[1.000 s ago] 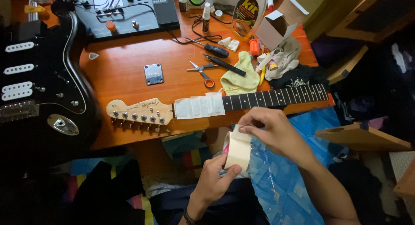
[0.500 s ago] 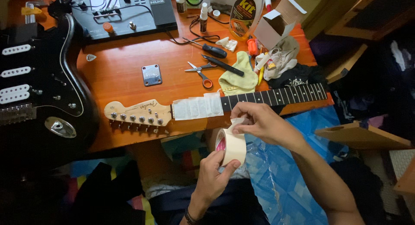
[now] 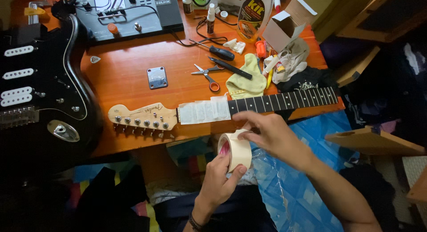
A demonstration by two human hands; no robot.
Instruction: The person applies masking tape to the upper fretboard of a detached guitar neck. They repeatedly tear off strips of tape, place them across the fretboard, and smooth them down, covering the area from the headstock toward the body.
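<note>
The left hand (image 3: 221, 176) grips a roll of masking tape (image 3: 235, 149) from below, fingers wrapped round its rim, while the right hand (image 3: 267, 134) pinches the tape's loose end at the top of the roll — both just off the near edge of the wooden table (image 3: 129, 87). Just beyond lies a detached guitar neck (image 3: 222, 109), some frets taped over — scissors (image 3: 208, 74) behind it.

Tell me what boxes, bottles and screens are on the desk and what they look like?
Bottle: top middle, clear plastic, amber liquid, yellow and red label.
Box: right of the bottle, small white carton, flaps open.
Small bottles: left of the bottle, white with dark labels.
Effects unit: top left, grey, with a pale screen.
</note>
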